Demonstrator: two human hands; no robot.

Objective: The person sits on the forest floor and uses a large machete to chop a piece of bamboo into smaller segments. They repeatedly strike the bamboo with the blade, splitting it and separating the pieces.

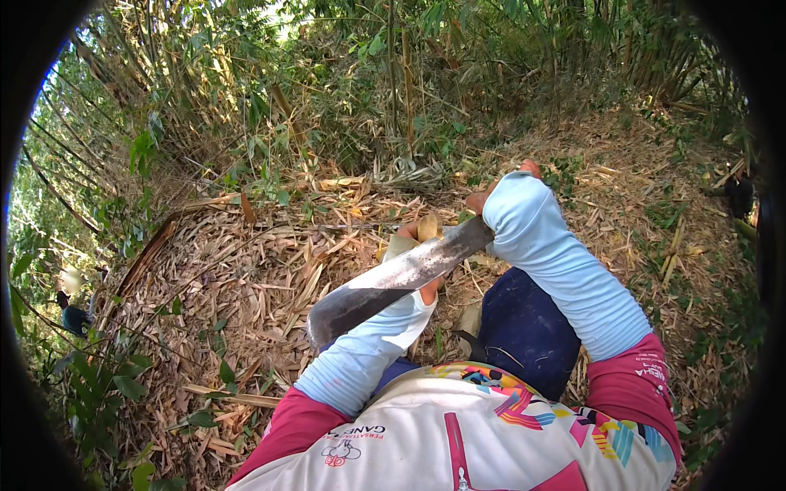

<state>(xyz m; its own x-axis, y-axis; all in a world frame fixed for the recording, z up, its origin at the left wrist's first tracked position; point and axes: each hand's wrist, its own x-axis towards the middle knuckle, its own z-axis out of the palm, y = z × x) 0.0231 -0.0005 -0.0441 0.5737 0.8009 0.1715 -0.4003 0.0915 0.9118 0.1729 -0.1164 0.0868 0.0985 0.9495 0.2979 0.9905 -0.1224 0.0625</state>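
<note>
From the head cam, the right hand (478, 202) looks wrapped round the grip end of a machete (393, 282), though the pale blue sleeve (544, 233) hides most of that grip. The blade slants across in front of the left hand (431, 291), beside a yellowish stub (428, 227); can't tell if those fingers are closed on it. Hands are near each other, seemingly apart. I'd keep left fingers well clear of the edge.

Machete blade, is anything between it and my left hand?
Nothing visible: the machete blade passes in front of your left hand, hiding part of it. The picture can't settle whether they touch.
</note>
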